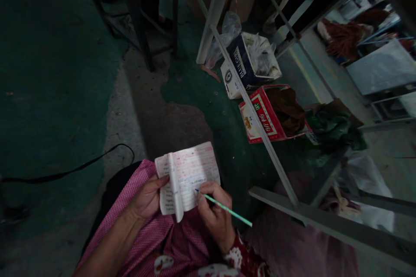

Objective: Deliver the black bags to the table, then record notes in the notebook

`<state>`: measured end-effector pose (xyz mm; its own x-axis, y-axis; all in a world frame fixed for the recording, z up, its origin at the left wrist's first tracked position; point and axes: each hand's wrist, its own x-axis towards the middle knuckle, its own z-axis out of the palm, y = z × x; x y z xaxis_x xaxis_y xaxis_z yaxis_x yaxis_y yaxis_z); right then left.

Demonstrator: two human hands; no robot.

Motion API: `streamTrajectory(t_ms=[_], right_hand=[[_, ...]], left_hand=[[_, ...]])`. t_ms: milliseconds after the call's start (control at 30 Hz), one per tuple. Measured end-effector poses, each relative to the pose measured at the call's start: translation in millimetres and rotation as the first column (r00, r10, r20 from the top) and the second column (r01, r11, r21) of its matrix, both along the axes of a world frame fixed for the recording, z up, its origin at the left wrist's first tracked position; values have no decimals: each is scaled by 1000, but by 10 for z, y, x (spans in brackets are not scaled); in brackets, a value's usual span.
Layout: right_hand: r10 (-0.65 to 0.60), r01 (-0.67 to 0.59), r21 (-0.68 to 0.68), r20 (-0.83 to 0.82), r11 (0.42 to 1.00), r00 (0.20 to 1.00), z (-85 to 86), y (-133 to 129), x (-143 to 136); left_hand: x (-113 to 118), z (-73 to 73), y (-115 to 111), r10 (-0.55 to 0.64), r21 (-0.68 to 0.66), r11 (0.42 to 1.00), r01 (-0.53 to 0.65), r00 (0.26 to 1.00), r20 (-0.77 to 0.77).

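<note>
Resting on the lap, the notebook (186, 177) is light, floppy paper, best held at its folded spine, where the left hand (147, 197) pinches it. The right hand (216, 214) grips a pen (224, 208), apparently tip on the page.

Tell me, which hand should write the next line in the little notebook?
The right hand, most likely. It grips the green pen with its tip already on the notebook page. The left hand is busy clamping the notebook's folded edge against the lap.
</note>
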<state>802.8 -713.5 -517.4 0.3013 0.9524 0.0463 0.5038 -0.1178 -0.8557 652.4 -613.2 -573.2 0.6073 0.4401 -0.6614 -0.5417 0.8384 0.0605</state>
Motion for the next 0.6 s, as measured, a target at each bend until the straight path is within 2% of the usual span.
streamTrajectory(t_ms=[133, 300, 467, 600], right_hand=[[30, -30, -9, 22, 1000, 999, 22, -4, -8], [51, -42, -91, 97, 995, 994, 50, -6, -35], [43, -41, -58, 49, 998, 998, 26, 0, -26], [61, -60, -19, 51, 998, 997, 215, 0, -31]], left_hand=[[-4, 1, -13, -69, 44, 996, 73, 994, -87], [-82, 18, -44, -121, 132, 981, 140, 983, -140], [-135, 24, -65, -118, 153, 978, 140, 982, -146], [-129, 35, -92, -101, 150, 981, 126, 982, -160]])
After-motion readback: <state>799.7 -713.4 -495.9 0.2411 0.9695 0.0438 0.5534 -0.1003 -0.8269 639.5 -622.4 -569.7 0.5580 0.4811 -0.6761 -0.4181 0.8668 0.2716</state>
